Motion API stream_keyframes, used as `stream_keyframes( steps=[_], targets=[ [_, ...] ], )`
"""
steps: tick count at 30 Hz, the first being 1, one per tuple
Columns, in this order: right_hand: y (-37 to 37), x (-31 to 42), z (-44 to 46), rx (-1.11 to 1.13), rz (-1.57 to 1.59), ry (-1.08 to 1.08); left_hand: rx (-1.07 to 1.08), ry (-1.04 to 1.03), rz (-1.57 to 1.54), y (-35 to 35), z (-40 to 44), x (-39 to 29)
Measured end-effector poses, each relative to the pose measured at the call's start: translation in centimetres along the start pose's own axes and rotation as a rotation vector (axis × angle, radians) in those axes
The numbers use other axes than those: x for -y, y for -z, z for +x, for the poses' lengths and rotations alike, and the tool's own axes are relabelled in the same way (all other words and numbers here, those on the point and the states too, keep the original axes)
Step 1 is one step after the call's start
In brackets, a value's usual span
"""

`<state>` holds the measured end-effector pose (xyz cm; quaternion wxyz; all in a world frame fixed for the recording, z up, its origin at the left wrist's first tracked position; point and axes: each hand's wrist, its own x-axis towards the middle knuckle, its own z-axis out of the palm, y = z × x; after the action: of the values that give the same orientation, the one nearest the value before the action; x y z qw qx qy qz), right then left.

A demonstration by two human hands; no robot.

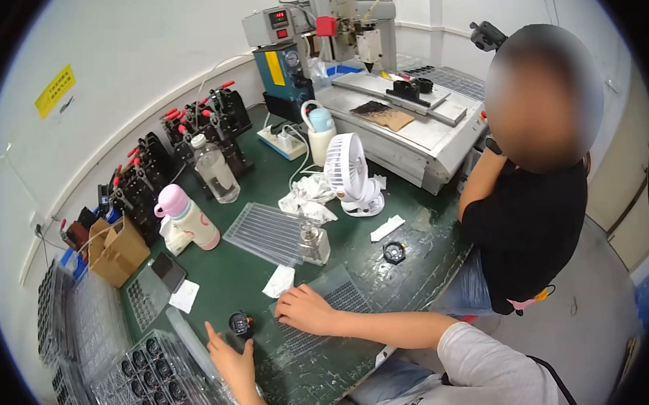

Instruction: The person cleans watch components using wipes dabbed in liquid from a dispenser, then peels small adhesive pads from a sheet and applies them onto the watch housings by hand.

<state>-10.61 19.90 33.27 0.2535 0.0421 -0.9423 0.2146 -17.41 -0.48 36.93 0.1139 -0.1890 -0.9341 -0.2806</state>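
Two foreground hands [232, 360] [306, 311], one fan [346, 169]

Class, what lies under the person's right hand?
The right hand is over a flat sheet with rows of small dark spots, on the green table. Whatever is directly beneath the palm is covered and cannot be seen.

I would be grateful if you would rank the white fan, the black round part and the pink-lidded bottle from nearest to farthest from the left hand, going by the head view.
1. Black round part: nearest, just beyond the left hand.
2. Pink-lidded bottle: farther up, toward the view's left.
3. White fan: farthest, up and to the right.
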Motion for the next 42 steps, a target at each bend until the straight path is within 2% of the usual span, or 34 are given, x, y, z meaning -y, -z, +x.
stream_keyframes(
  steps=[4,6,8,10,12,14,16,18,19,22,26,28,30,32,36,38,42],
  targets=[
    [-0.1,0.0,0.2,-0.048,0.08,-0.001,-0.364,-0.248,0.046,1.2,-0.2,-3.5],
    [-0.4,-0.2,0.2,0.012,0.032,-0.005,-0.474,-0.443,0.069,0.1,-0.3,-4.7],
    [-1.4,-0.6,0.1,-0.035,0.026,-0.001,-0.391,-0.745,-0.009,-0.8,-0.2,-8.7],
    [-2.0,-0.8,0.1,-0.284,0.214,0.044,0.03,-0.765,0.031,-2.0,-0.5,-13.6],
    [-1.8,-0.8,0.0,-0.145,0.095,-0.017,0.093,-0.852,0.082,-3.9,-1.1,-19.6],
    [-2.5,-0.8,0.6,-0.037,0.039,-0.053,0.32,-0.789,-0.065,-7.9,-1.0,-23.0],
    [-1.9,-0.8,0.4,-0.038,0.021,-0.039,0.43,-0.732,0.128,-11.3,-0.6,-25.8],
    [-0.9,-0.7,0.1,-0.051,0.079,-0.039,0.419,-0.711,0.178,-14.4,-0.4,-26.8],
    [-0.5,-0.8,-0.1,-0.041,0.093,-0.028,0.339,-0.738,0.175,-15.2,-0.8,-26.7],
    [-0.8,-1.1,0.3,-0.026,0.116,-0.033,0.348,-0.756,0.106,-15.4,-1.6,-26.8],
    [-0.9,-1.1,-0.2,-0.038,0.021,0.004,0.441,-0.7,0.029,-15.1,-1.6,-27.3],
    [-0.7,-1.3,0.1,-0.151,-0.069,0.084,0.469,-0.675,0.001,-15.1,-1.1,-27.1],
    [-0.9,-1.1,0.2,-0.143,-0.064,0.091,0.521,-0.654,-0.023,-15.4,-1.3,-26.5],
    [-0.7,-0.7,0.3,-0.104,-0.084,0.061,0.592,-0.662,-0.227,-15.4,-1.3,-25.8],
    [-0.5,-0.5,0.2,-0.097,-0.074,0.04,0.476,-0.689,-0.081,-14.6,-2.6,-26.0],
    [-0.5,-0.6,0.3,-0.077,-0.101,0.068,0.427,-0.625,0.026,-14.6,-2.8,-26.2],
    [-0.2,-0.4,0.2,-0.026,-0.162,0.089,0.506,-0.551,-0.042,-14.4,-2.4,-25.5]
  ],
)
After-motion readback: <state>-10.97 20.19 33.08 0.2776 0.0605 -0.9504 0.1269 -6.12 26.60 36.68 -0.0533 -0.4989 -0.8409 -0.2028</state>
